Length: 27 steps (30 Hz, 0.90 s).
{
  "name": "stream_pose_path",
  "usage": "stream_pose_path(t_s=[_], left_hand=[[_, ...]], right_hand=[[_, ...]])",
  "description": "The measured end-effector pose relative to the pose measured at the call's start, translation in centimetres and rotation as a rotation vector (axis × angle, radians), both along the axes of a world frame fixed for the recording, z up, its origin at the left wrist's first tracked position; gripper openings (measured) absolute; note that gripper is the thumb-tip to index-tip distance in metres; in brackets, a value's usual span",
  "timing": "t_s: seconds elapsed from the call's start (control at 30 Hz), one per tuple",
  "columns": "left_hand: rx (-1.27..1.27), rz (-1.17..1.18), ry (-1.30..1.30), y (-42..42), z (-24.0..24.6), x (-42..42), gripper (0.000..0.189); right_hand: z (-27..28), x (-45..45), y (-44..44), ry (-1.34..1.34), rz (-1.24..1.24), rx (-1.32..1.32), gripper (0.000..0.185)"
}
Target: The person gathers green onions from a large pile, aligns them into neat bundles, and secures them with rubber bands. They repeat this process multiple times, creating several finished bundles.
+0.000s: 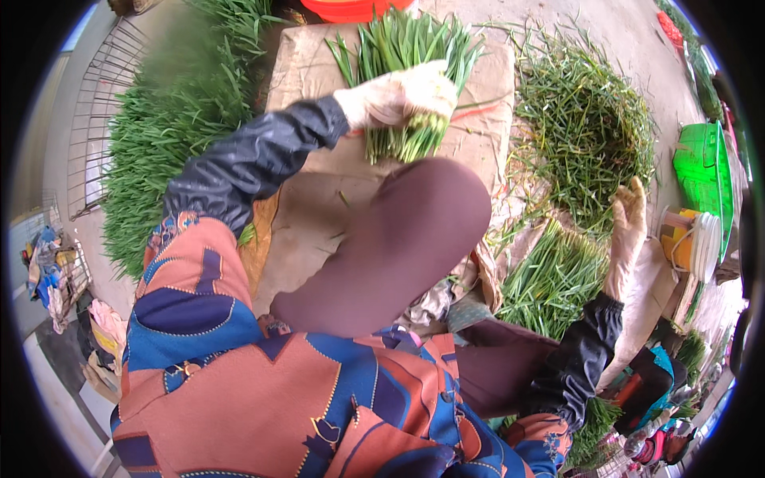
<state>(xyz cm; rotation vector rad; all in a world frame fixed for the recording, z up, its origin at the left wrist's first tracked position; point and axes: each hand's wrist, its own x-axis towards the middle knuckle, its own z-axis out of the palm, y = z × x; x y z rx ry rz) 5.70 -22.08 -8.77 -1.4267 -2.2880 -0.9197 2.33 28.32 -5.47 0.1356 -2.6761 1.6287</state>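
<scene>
My left hand (400,95), in a pale glove, lies over the stem ends of a bundle of flat green leafy stalks (397,45) and grips it. The bundle rests on a cloth-covered low stand (478,137) just beyond my raised knee. A thin red strip (478,112) runs out from beside the bundle across the cloth. My right hand (629,221), gloved too, is raised at the right with its fingers apart and nothing in them. Below and left of it lies a pile of cut green stalks (550,275). Dark sleeve covers wrap both forearms.
Dense upright green stalks (173,143) stand at the left by a wire rack (95,119). A heap of loose leaf trimmings (586,119) lies right of the stand. Further right are a green plastic basket (705,161) and a yellow-and-white bucket (693,245). An orange-red basin (352,9) sits beyond the stand.
</scene>
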Motion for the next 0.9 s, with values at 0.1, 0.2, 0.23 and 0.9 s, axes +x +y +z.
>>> stream_pose_path(t_s=[0.1, 0.2, 0.23, 0.9], left_hand=[[-0.133, 0.011, -0.067, -0.8, -2.6, 1.7, 0.039], [-0.153, -0.007, -0.077, -1.4, -3.4, 3.0, 0.028], [-0.160, -0.022, -0.110, -1.5, -3.6, 3.5, 0.023], [-0.662, -0.068, -0.096, 0.6, -5.9, 3.7, 0.060]], right_hand=[[-0.5, 0.0, -0.3, -0.008, 0.020, -0.042, 0.057], [-0.4, 0.1, -0.6, -0.016, 0.011, 0.023, 0.058], [-0.3, 0.1, -0.7, 0.000, 0.026, 0.031, 0.058], [5.6, 9.8, 18.7, 0.011, -0.168, 0.314, 0.046]])
